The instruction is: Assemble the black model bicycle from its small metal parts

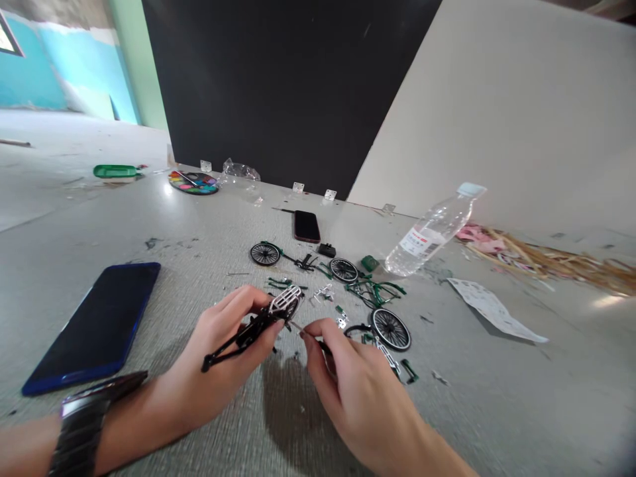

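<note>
My left hand (218, 354) is closed around a small black model-bicycle part with a silver rack (278, 306), held just above the table. My right hand (342, 371) pinches a thin screwdriver (298, 328) whose tip touches that part. Just beyond my hands lie loose model bicycle pieces: a black spoked wheel (391, 328), a green frame (375, 291), a second wheel (344, 269) and a third wheel on a fork (265, 254). A watch (82, 424) is on my left wrist.
A blue phone (97, 328) lies at my left, a dark phone (307, 226) farther back. A clear plastic bottle (430, 232) lies at the right beside a paper sheet (491, 310) and straw-like scraps (551, 262). A paint palette (193, 182) and green tray (115, 171) sit far left.
</note>
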### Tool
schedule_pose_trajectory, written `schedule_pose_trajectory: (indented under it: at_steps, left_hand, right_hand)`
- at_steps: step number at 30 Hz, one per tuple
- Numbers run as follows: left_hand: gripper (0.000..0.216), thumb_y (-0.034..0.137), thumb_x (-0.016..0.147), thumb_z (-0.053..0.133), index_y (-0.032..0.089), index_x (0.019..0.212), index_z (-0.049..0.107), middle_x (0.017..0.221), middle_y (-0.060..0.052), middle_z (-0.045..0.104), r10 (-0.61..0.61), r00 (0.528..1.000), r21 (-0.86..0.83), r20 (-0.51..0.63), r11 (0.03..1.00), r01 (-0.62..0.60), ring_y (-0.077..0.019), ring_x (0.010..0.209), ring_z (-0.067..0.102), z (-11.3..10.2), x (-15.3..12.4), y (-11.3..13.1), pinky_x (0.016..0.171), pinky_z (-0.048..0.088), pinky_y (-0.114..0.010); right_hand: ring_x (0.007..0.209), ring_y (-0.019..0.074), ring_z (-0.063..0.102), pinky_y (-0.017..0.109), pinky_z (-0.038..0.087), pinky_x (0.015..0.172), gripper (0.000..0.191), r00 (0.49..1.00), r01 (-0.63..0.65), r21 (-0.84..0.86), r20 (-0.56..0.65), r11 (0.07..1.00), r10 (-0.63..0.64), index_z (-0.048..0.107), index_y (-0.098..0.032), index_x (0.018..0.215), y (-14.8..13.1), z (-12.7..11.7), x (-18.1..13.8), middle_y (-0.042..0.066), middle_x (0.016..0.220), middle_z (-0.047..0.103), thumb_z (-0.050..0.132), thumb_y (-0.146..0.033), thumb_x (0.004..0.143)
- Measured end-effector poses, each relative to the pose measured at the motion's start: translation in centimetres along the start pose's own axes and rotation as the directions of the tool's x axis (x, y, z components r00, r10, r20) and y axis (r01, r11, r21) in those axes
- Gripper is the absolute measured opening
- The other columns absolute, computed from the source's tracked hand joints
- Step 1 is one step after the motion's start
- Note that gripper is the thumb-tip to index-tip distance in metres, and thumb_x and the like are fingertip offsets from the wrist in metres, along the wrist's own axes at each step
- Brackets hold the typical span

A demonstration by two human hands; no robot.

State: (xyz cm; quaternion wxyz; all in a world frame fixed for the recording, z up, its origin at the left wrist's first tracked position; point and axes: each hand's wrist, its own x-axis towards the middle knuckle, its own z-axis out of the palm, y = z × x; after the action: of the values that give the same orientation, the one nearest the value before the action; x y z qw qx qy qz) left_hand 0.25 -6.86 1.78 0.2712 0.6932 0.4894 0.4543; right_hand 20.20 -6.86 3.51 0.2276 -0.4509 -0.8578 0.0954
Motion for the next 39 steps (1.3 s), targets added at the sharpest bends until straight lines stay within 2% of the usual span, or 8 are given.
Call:
schedule_pose_trajectory:
  at_steps: [4, 9, 17, 27, 30, 33, 36, 39]
  left_hand:
    - [0.012, 0.029, 0.096, 0.056, 0.021, 0.086, 0.057, 0.074, 0.003, 0.057, -0.038, 0.999, -0.069, -0.007, 0.997, 0.038, -0.0118, 0.065, 0.051, 0.1, 0.0, 0.1, 0.056, 0.042, -0.022]
    - [0.014, 0.03, 0.094, 0.058, 0.02, 0.085, 0.057, 0.071, 0.002, 0.057, -0.103, 0.995, -0.17, 0.002, 0.98, 0.101, -0.0122, 0.063, 0.051, 0.5, 0.3, -0.1, 0.055, 0.043, -0.022]
    - [0.015, 0.029, 0.093, 0.059, 0.019, 0.082, 0.057, 0.07, 0.004, 0.054, -0.104, 0.995, -0.197, -0.014, 0.975, 0.099, -0.01, 0.06, 0.046, 0.6, 0.4, 0.2, 0.05, 0.039, -0.019]
    - [0.015, 0.029, 0.095, 0.057, 0.02, 0.083, 0.055, 0.07, 0.004, 0.052, -0.054, 0.998, -0.127, -0.013, 0.991, 0.052, -0.0112, 0.062, 0.047, 0.5, 0.4, -0.2, 0.054, 0.04, -0.022]
    - [0.013, 0.029, 0.096, 0.057, 0.021, 0.085, 0.056, 0.073, 0.003, 0.055, -0.037, 0.999, -0.087, 0.003, 0.996, 0.037, -0.0117, 0.065, 0.049, 0.3, 0.2, -0.2, 0.055, 0.04, -0.022]
    - [0.008, 0.026, 0.096, 0.056, 0.023, 0.089, 0.057, 0.077, 0.003, 0.057, 0.006, 1.0, -0.05, 0.026, 0.999, -0.005, -0.0118, 0.065, 0.051, 0.0, -0.1, -0.1, 0.056, 0.04, -0.023]
    - [0.004, 0.022, 0.096, 0.056, 0.024, 0.096, 0.059, 0.085, 0.002, 0.06, 0.09, 0.995, -0.053, 0.047, 0.995, -0.088, -0.012, 0.069, 0.053, -0.1, -0.3, 0.1, 0.06, 0.042, -0.023]
    - [0.008, 0.019, 0.097, 0.055, 0.025, 0.1, 0.059, 0.094, 0.0, 0.062, 0.139, 0.989, -0.065, 0.04, 0.989, -0.136, -0.0134, 0.077, 0.056, -0.1, -0.3, 0.2, 0.067, 0.045, -0.024]
  right_hand:
    - [0.038, 0.0145, 0.051, 0.032, 0.027, 0.039, 0.028, 0.974, 0.214, -0.292, -0.014, 0.932, -0.228, 0.062, -0.013, 0.093, 0.6, -0.1, -0.2, 0.002, 0.059, 0.062, 0.034, -0.01, 0.094]
    - [0.05, 0.0183, 0.06, 0.034, 0.035, 0.045, 0.042, 0.902, 0.361, -0.545, 0.0, 0.757, -0.431, 0.06, -0.007, 0.119, 0.2, -1.0, 0.0, 0.005, 0.069, 0.067, 0.032, 0.0, 0.088]
    - [0.045, 0.014, 0.058, 0.031, 0.028, 0.043, 0.029, 0.977, 0.133, -0.322, -0.116, 0.937, -0.179, 0.058, -0.017, 0.087, 0.4, 0.1, 0.0, 0.001, 0.064, 0.065, 0.035, -0.023, 0.103]
    - [0.05, 0.0154, 0.055, 0.031, 0.028, 0.045, 0.023, 0.949, 0.209, -0.416, -0.134, 0.885, -0.287, 0.057, -0.019, 0.083, 0.1, -0.1, -0.3, 0.002, 0.067, 0.059, 0.04, -0.009, 0.096]
    - [0.048, 0.0145, 0.055, 0.031, 0.029, 0.045, 0.022, 0.967, 0.171, -0.313, -0.129, 0.934, -0.221, 0.056, -0.019, 0.085, -0.1, 0.1, -0.3, 0.002, 0.065, 0.061, 0.039, -0.013, 0.098]
    - [0.045, 0.0116, 0.049, 0.027, 0.031, 0.043, 0.027, 0.997, -0.046, 0.037, -0.058, 0.998, 0.049, 0.053, -0.02, 0.08, -0.4, 0.2, 0.1, -0.002, 0.058, 0.056, 0.039, -0.028, 0.102]
    - [0.05, 0.0112, 0.048, 0.023, 0.036, 0.044, 0.038, 0.954, -0.297, 0.363, 0.073, 0.883, 0.291, 0.051, -0.022, 0.074, -1.0, 0.2, 0.5, -0.003, 0.059, 0.05, 0.038, -0.043, 0.103]
    - [0.057, 0.0118, 0.051, 0.023, 0.04, 0.05, 0.034, 0.942, -0.335, 0.425, 0.12, 0.841, 0.314, 0.051, -0.021, 0.077, -1.4, -0.1, 0.6, -0.002, 0.065, 0.053, 0.04, -0.042, 0.102]
